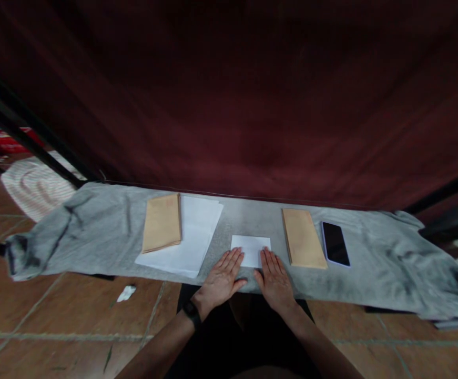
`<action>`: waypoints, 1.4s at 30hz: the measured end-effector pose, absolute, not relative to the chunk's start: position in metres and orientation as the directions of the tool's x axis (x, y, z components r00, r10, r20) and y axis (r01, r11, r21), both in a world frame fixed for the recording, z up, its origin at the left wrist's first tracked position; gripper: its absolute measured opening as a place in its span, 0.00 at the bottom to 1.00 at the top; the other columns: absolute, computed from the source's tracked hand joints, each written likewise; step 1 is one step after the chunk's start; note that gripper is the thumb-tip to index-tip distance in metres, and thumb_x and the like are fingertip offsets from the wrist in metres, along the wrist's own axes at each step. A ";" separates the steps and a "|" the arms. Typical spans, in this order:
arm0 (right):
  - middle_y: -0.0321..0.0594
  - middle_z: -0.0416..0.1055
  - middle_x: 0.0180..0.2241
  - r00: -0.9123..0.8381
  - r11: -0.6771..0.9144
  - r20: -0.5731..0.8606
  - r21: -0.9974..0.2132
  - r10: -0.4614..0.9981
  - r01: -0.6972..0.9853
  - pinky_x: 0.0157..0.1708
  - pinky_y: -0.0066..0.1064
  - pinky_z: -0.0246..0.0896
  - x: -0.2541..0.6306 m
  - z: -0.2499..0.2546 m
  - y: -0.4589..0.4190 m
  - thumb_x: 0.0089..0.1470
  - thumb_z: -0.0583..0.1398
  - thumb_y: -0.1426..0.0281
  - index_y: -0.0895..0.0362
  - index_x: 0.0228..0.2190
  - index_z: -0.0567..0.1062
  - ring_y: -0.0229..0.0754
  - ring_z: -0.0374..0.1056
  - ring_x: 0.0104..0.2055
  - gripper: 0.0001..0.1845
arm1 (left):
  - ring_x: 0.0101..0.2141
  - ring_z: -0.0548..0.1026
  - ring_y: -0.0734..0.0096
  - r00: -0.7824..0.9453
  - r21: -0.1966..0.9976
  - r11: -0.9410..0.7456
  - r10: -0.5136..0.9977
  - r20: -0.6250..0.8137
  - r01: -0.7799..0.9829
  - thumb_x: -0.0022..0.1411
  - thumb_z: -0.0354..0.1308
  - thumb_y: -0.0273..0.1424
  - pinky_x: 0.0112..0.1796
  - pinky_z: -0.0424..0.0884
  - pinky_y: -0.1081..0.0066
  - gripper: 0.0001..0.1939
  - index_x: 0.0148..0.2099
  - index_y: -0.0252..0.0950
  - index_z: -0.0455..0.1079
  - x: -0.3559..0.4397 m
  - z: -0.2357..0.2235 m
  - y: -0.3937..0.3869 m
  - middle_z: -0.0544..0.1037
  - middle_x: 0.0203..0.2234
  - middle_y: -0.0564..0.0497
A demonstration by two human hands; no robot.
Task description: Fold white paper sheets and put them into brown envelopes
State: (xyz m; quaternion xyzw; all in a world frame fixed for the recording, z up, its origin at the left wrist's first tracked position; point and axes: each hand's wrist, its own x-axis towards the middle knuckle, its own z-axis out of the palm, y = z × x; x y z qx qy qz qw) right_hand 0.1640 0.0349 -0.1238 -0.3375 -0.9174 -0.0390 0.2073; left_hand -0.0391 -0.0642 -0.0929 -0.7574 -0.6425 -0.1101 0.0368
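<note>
A small white sheet of paper [251,245], perhaps folded, lies on the grey cloth in front of me. My left hand [224,275] rests flat over its lower left corner, fingers stretched out and pointing up and inward. On the lower right corner lies my right hand [275,280], also flat, with its thumb spread toward the left. Neither hand grips anything. The middle and upper edge of the paper show between my fingertips; the two lower corners are hidden. A dark band [192,312] circles my left wrist.
Brown envelopes [161,223] sit on white paper sheets [197,239] to the left. Right of my hands lie more brown envelopes [303,238] and a phone [335,243]. The grey cloth [106,226] covers a narrow surface before a dark red curtain [248,105].
</note>
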 end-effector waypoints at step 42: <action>0.54 0.63 0.63 -0.614 0.716 0.388 -0.226 0.688 0.660 0.64 0.48 0.52 0.169 -0.112 0.034 0.65 0.55 0.62 0.65 0.62 0.65 0.53 0.58 0.66 0.29 | 0.53 0.75 0.54 0.010 -0.106 -0.003 0.997 0.071 0.994 0.59 0.41 0.13 0.48 0.76 0.57 0.28 0.57 0.30 0.69 -0.032 -0.067 -0.034 0.76 0.53 0.36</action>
